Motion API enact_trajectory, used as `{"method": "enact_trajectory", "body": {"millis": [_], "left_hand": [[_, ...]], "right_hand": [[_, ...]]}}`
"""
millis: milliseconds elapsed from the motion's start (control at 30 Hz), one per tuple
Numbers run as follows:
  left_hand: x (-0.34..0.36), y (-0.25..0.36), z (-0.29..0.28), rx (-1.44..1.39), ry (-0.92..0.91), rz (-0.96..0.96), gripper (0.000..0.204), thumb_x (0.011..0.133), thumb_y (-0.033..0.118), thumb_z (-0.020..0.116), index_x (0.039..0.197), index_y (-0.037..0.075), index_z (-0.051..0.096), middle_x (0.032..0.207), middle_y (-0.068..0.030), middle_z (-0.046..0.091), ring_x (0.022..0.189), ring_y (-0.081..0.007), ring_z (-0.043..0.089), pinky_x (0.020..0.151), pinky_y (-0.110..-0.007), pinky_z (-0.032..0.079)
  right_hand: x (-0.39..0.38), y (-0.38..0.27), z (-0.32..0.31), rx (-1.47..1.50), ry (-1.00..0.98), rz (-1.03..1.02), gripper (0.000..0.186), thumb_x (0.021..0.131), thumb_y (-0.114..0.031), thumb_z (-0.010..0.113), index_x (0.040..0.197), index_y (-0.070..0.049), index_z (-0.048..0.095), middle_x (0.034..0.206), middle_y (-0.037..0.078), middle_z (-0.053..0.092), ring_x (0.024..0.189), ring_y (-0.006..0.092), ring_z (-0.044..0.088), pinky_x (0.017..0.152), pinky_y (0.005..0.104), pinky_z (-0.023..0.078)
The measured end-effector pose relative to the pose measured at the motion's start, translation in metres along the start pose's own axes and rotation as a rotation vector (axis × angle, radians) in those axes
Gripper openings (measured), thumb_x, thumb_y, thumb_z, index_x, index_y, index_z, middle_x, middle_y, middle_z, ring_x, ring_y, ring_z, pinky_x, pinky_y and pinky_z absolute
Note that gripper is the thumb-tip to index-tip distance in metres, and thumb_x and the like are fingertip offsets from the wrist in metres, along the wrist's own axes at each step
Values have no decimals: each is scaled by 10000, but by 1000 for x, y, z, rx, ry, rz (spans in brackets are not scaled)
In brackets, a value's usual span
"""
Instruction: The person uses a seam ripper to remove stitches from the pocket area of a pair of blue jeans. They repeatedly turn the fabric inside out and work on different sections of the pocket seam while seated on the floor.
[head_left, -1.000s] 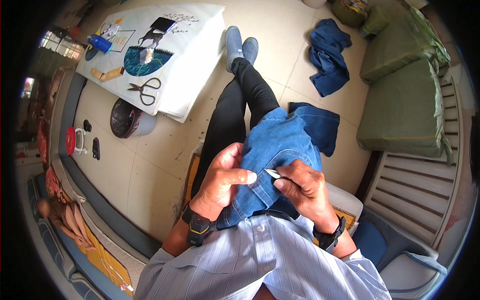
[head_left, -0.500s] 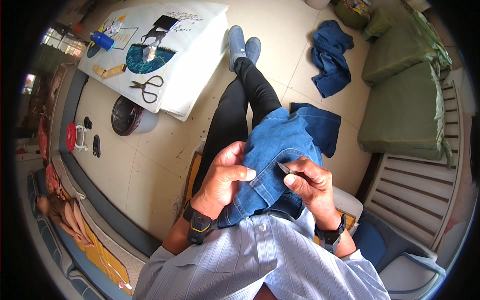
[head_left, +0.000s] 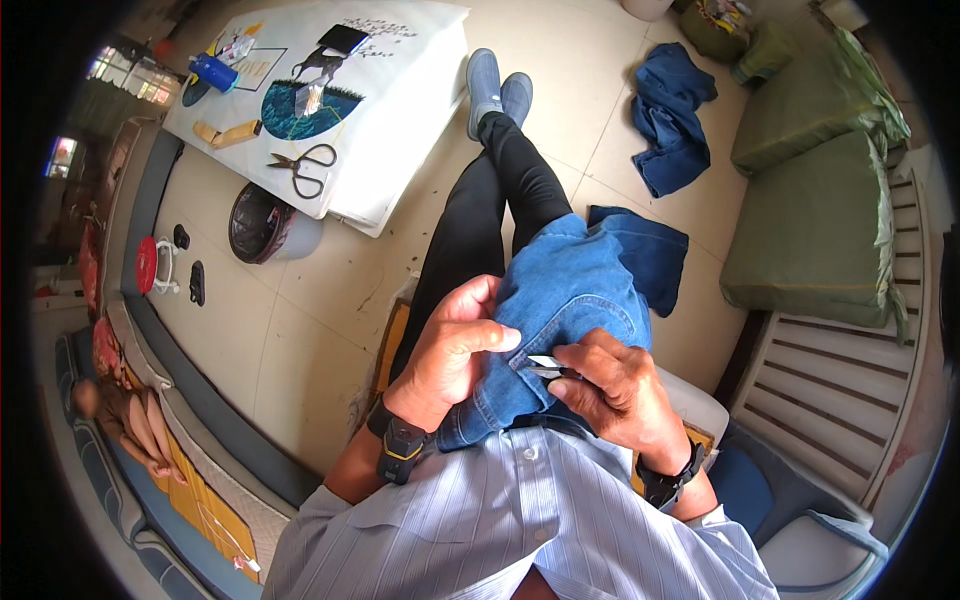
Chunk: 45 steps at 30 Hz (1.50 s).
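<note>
A blue denim garment (head_left: pixel 580 290) lies over my lap and right knee, with its back pocket facing up. My left hand (head_left: pixel 450 345) pinches the denim's left edge, forefinger stretched across the cloth. My right hand (head_left: pixel 615 385) grips a small metal cutting tool (head_left: pixel 545 365) whose tip touches the seam beside my left forefinger. My legs in black trousers (head_left: pixel 480 220) stretch out toward grey shoes (head_left: pixel 498 88).
A white board (head_left: pixel 400 110) on the floor carries scissors (head_left: pixel 305 165), a blue spool and paper shapes. A dark round object (head_left: pixel 258 222) sits beside it. Another denim piece (head_left: pixel 670 115) lies on the tiles. Green cushions (head_left: pixel 815 210) and a slatted bench fill the right.
My right hand has shifted slightly left, bringing the small tool's tip closer to my left forefinger on the denim. The garment stays on my lap.
</note>
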<state>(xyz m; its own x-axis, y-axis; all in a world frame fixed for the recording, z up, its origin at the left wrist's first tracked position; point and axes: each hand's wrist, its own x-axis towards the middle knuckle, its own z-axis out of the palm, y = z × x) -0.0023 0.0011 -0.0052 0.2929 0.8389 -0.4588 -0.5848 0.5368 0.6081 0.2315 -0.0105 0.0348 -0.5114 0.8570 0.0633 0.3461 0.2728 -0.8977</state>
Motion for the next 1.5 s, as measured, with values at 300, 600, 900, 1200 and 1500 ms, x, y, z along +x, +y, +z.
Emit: {"method": "enact_trajectory", "body": {"millis": [300, 600, 900, 1200, 1500], "left_hand": [[1, 1, -6, 4, -12, -24, 545, 758, 22, 733, 1285, -17, 599, 1207, -121, 706, 1111, -231, 681, 1051, -378, 521], [12, 23, -19, 167, -44, 62, 479, 779, 6, 722, 1247, -39, 630, 1158, -105, 709, 1077, -189, 671, 1009, -331, 516], [87, 66, -93, 522, 97, 254, 418, 797, -125, 640, 1205, -35, 637, 1107, -93, 711, 1003, -169, 682, 958, -323, 534], [105, 54, -98, 1231, 439, 697, 330, 881, -12, 720, 1206, -18, 660, 1139, -106, 725, 1081, -176, 680, 1007, -323, 525], [48, -32, -18, 945, -89, 334, 222, 919, 30, 784, 1117, 7, 685, 972, -27, 703, 861, -92, 668, 766, -278, 568]], "right_hand": [[2, 2, 3, -17, 13, -1, 248, 894, -88, 817, 1102, -12, 706, 901, 150, 661, 714, 362, 680, 627, 415, 521], [4, 15, 4, 167, 190, 86, 228, 929, -87, 813, 1112, -1, 708, 873, 70, 652, 755, 197, 639, 662, 343, 497], [4, 69, -4, 386, 463, 470, 171, 969, -85, 794, 1099, -16, 706, 834, -51, 612, 734, 38, 505, 656, 221, 425], [-9, 109, 2, 592, 565, 564, 153, 976, -130, 758, 1097, -63, 691, 825, -14, 670, 615, 48, 512, 545, 220, 403], [-23, 115, 1, 571, 431, 563, 151, 954, -121, 793, 1075, -59, 728, 822, -33, 653, 633, 41, 488, 580, 233, 393]]}}
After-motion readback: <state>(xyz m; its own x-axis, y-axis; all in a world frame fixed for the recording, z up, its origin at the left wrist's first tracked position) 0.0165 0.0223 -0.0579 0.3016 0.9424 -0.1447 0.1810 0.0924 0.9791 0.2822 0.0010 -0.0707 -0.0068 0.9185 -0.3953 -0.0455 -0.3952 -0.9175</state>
